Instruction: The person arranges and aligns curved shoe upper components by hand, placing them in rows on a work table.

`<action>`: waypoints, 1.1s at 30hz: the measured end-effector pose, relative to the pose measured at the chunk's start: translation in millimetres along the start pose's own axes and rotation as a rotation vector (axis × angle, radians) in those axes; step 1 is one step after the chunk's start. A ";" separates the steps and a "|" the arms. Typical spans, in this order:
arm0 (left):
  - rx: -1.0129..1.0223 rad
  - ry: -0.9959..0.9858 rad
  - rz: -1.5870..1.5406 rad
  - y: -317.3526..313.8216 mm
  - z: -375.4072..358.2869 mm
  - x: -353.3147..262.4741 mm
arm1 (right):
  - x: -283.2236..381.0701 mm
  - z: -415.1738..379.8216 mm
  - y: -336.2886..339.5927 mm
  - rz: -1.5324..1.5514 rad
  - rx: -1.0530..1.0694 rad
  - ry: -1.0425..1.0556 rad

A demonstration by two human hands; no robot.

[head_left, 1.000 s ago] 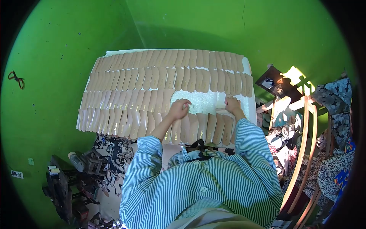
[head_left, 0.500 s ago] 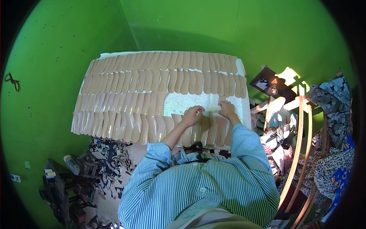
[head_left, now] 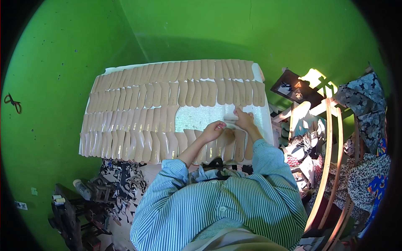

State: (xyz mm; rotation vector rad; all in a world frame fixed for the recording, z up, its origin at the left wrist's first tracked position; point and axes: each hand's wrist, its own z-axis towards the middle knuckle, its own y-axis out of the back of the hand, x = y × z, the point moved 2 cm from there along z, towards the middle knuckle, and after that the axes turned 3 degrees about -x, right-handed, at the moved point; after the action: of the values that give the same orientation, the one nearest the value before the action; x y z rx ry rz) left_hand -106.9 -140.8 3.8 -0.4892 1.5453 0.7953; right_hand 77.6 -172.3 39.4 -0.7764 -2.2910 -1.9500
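Note:
Rows of tan insoles [head_left: 167, 94], some with gold lettering, overlap on a pale table [head_left: 266, 121]. In the third row a stretch of bare greenish-white surface shows. My left hand [head_left: 214, 130] is closed in a pinch above the front row, at the near edge of that bare stretch. Just to its right, my right hand [head_left: 244, 119] has its fingers closed on a thin, whitish translucent piece [head_left: 230, 119]. The piece spans the small space between the hands; what the left fingertips pinch is too small to make out.
Wooden rails [head_left: 327, 167] with patterned cloth [head_left: 362, 100] stand at the right. Dark scraps [head_left: 127, 178] litter the floor at the lower left, near a dark machine [head_left: 67, 213]. Green walls [head_left: 197, 25] rise behind the table.
The view has shifted slightly. My right hand has turned and now reaches a little farther forward and left, and the whitish piece between the hands has changed its tilt. My left hand stays pinched.

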 end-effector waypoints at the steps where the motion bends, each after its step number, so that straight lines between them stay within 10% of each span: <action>1: 0.026 0.101 -0.092 -2.2 1.4 0.3 | 7.9 -5.3 10.5 0.111 -0.071 0.080; 4: 0.121 0.536 -0.632 7.1 5.0 -8.4 | 35.1 -21.9 31.7 0.217 -0.177 0.288; 7: 0.183 0.499 -1.101 14.6 -0.3 -14.7 | 61.2 -40.1 33.7 0.201 -0.299 0.552; 13: -0.181 0.384 -0.842 34.8 -11.8 -11.7 | 77.0 -54.0 8.7 0.249 -0.518 0.762; 21: -0.329 0.277 -0.630 42.8 -16.2 -5.1 | 72.3 -19.3 -27.0 0.987 -0.248 0.249; 33: -0.413 0.248 -0.584 58.9 -37.3 -2.9 | 87.8 8.1 -68.0 1.032 -0.015 0.254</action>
State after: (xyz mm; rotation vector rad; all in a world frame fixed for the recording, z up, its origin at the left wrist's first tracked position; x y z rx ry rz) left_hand -174.2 -128.9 18.3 -1.3160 1.3465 0.6020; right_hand -23.3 -140.3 5.1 -1.2639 -1.2743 -1.4293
